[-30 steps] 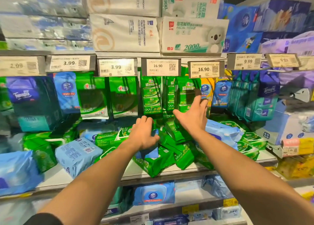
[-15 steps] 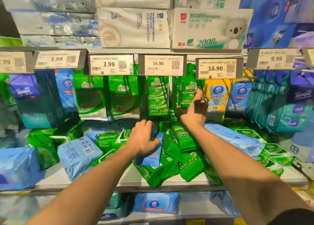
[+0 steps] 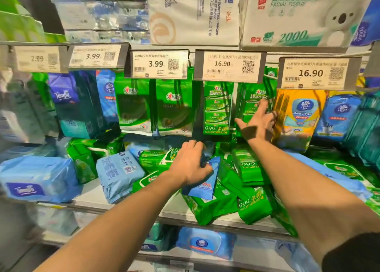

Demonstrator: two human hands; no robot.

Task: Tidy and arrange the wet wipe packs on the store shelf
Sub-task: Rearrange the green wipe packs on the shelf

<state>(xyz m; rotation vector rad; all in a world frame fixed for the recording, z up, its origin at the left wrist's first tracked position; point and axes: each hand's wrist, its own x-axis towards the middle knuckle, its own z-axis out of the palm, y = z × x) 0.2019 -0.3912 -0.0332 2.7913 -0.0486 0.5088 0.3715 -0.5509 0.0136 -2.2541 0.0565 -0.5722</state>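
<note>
left hand is clamped around a small blue pack sitting on the messy green packs at the shelf front, while the right hand is spread flat, fingers straight, pushing on the hanging green packs. these look soft, light and squishy with slick film, so i'd grab across the middle rather than a corner or they'll probably slide out.
</note>
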